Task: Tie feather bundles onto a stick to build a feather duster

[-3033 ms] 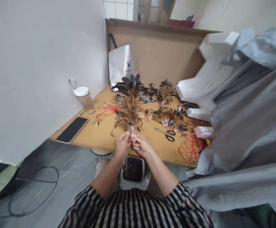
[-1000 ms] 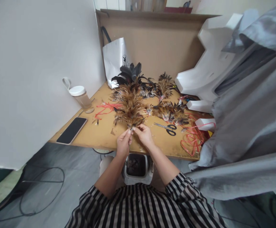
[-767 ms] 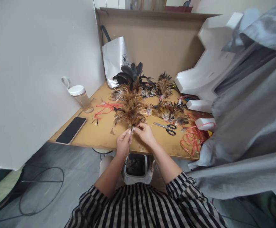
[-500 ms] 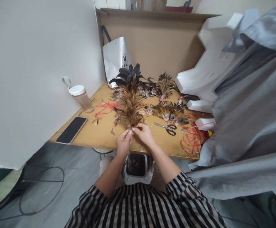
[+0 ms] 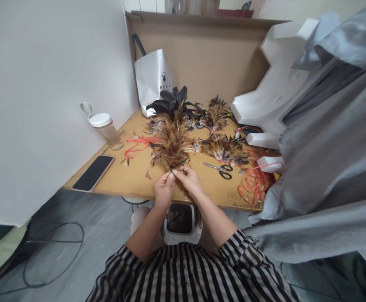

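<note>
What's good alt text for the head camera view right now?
A person's left hand and right hand pinch the base of a brown feather bundle over a table. Scissors lie to the right, a phone and lidded cup to the left.

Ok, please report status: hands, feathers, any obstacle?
Left hand, right hand: both pinching near end of feather bundle. Bundle extends away from hands. Scissors at right, not in the way.

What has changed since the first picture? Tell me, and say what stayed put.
The right hand has moved slightly forward, its fingertips now up at the base of the feather bundle; the red strand seen there no longer shows. No letting go is visible. The view has shifted a little. The left hand still pinches the base; the scissors, phone and lidded cup stayed put.
</note>
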Tool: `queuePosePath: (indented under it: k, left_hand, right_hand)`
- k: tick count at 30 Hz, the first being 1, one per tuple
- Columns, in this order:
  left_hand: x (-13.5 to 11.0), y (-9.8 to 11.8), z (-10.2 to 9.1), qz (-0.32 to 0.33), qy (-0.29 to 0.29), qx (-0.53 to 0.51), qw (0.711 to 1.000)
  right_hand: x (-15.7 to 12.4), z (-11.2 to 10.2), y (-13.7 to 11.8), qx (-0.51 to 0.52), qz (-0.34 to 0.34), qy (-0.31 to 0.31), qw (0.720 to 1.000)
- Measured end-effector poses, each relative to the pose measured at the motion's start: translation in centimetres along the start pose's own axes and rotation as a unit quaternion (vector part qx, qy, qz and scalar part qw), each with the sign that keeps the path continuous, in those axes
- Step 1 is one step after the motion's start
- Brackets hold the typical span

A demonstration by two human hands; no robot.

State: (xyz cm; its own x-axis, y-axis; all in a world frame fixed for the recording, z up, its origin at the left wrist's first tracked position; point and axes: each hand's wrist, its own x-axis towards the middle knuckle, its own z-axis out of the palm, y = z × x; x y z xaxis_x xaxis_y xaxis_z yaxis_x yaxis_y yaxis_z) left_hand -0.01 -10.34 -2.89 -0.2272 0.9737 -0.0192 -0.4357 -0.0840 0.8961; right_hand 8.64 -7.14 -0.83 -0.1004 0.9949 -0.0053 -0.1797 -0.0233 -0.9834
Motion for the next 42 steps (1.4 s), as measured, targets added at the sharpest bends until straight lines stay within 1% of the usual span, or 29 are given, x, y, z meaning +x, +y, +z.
queuePosePath:
  k: [2,4,8,12,14,19,23,27,31,36,39,42]
  left_hand:
    - [-0.1,0.0,0.1,0.002,-0.001,0.009,1.000]
    - [-0.1,0.1,0.1,0.004,-0.005,0.013,1.000]
    - [-0.2,0.1,0.1,0.007,-0.010,0.020,1.000]
    - [-0.2,0.0,0.1,0.015,-0.014,0.034,0.999]
    - [-0.3,0.0,0.1,0.018,-0.015,0.041,0.999]
    - [-0.3,0.0,0.2,0.022,-0.013,0.051,0.998]
    - [-0.4,-0.2,0.1,0.023,-0.009,0.053,0.998]
    - [-0.5,-0.4,0.2,0.027,-0.010,0.057,0.998]
    - [-0.5,-0.3,0.3,0.022,-0.005,0.053,0.998]
    - [-0.5,-0.4,0.1,0.024,-0.026,0.045,0.998]
    - [-0.5,-0.6,-0.2,0.030,-0.013,0.064,0.997]
    - [-0.6,-0.6,-0.3,0.039,0.001,0.077,0.996]
  right_hand:
    - [0.1,0.1,0.0,-0.008,-0.010,0.020,1.000]
    - [0.1,0.2,0.0,-0.003,-0.023,0.024,0.999]
    - [-0.2,0.1,-0.2,0.014,-0.029,0.016,0.999]
    - [-0.5,-0.1,0.0,0.004,-0.031,0.001,1.000]
    - [-0.6,-0.2,0.1,-0.003,-0.041,0.003,0.999]
    - [-0.7,0.2,0.2,-0.057,-0.056,0.050,0.996]
    - [-1.0,0.3,-0.1,-0.102,-0.071,0.075,0.989]
    - [-1.2,0.2,-0.4,-0.125,-0.065,0.098,0.985]
    - [-1.2,0.3,0.0,-0.100,-0.064,0.102,0.988]
    - [-1.0,0.2,0.9,-0.044,-0.076,0.074,0.993]
    - [-1.0,0.0,1.1,-0.007,-0.073,0.055,0.996]
    - [-1.1,-0.2,1.2,0.009,-0.062,0.052,0.997]
